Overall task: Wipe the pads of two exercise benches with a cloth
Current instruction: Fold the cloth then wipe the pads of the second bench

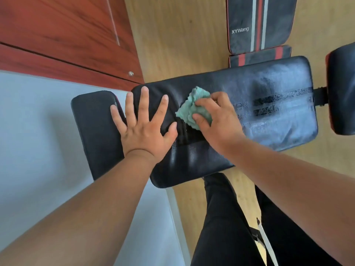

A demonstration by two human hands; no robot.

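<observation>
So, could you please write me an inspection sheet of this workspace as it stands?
Surface: large black pad, dusty streaks at its right.
Job's things: green cloth on that pad; small black pad at its left; striped second bench beyond.
Clutter: nothing seen.
Grips: left hand flat, fingers spread, on the pads; right hand holds the cloth.
Cables: nothing seen.
Surroundings: wooden floor, red-brown cabinet.

free: pad (pixel 278 112) rt half | blocked: left hand (pixel 144 127) on lt end

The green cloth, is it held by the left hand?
No, the right hand grips the green cloth, while the left hand lies flat on the pad.
</observation>
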